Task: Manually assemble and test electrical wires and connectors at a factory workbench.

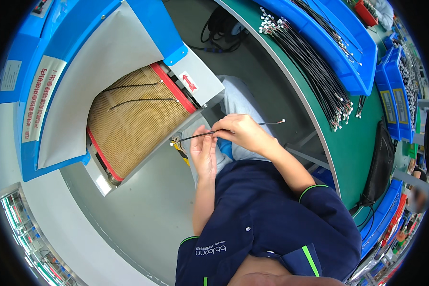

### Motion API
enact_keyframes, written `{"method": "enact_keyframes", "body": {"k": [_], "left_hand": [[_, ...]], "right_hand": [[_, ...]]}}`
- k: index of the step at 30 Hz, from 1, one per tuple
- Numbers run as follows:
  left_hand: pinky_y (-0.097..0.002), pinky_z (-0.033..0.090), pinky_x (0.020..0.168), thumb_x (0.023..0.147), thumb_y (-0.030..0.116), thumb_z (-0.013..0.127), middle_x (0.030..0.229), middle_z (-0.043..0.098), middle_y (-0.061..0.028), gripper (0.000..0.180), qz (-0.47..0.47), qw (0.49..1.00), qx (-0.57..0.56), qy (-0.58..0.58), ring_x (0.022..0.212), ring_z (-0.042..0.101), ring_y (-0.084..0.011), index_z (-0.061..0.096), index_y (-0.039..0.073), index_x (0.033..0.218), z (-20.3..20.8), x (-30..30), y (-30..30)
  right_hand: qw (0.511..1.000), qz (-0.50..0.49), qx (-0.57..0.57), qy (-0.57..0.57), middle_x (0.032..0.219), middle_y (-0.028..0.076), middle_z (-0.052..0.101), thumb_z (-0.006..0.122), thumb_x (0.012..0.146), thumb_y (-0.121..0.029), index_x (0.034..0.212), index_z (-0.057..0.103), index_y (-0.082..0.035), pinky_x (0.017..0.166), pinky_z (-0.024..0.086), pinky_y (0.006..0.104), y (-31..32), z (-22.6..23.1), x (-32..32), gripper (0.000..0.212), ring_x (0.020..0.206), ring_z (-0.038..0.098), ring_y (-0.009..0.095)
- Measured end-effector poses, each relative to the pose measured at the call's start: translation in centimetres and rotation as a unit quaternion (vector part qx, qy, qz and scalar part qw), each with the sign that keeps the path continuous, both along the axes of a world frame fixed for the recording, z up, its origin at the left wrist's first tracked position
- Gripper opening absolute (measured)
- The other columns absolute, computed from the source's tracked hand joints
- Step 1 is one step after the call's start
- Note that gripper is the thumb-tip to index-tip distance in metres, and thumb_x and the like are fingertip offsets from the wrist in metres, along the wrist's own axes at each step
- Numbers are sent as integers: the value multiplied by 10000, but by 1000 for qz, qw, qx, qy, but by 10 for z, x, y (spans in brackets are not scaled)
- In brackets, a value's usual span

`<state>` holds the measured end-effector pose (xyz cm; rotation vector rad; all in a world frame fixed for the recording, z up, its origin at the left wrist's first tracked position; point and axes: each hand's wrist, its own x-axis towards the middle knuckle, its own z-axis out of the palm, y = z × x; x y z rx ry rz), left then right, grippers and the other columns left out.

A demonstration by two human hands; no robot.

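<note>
Between my two hands runs a thin black cable (194, 137) with a small white connector at each end. My left hand (205, 150) pinches it between thumb and fingers, near the end on the left. Close beside, my right hand (240, 132) grips the same cable from above, and its other end sticks out to the right past my wrist. Two similar black cables (140, 100) lie on the tan mesh conveyor belt (124, 128) to the left, apart from my hands.
A blue machine hood (159, 28) with a pale curtain (114, 52) covers the belt's far part. On the right, a green table (362, 157) bears a big bundle of black cables (305, 62), blue bins (362, 52) and a black bag (379, 167).
</note>
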<state>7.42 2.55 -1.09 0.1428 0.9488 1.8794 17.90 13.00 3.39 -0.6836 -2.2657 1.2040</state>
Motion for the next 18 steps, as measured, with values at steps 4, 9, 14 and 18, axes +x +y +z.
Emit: {"method": "enact_keyframes", "body": {"k": [4,9,14,18], "left_hand": [[-234,492,786,889,51,558,961,594,-51,115,29,999,29,-7,873,580,-110,589,12,993,-16,-12,-5],[-219,500,777,894,51,546,949,605,-53,116,97,994,39,16,840,590,-106,589,14,996,-30,-45,-18],[-206,510,775,896,51,540,964,610,-63,124,123,991,54,22,836,597,-109,585,7,1003,-32,-54,-24],[-204,512,775,894,54,543,966,610,-62,128,133,990,45,30,834,597,-108,584,2,1004,-32,-57,-27]], "right_hand": [[995,-9,91,-34,723,68,621,689,721,-115,808,643,-55,633,479,332,6,5,6,116,701,594,237],[986,-34,136,-93,720,46,621,696,715,-126,791,651,-68,631,484,326,26,11,34,106,696,591,219],[992,-54,88,-70,741,71,625,688,732,-100,796,645,-41,620,491,323,26,9,41,97,688,600,232],[993,-54,85,-53,749,85,624,683,746,-82,815,646,-29,618,494,317,27,11,41,95,688,605,235]]}}
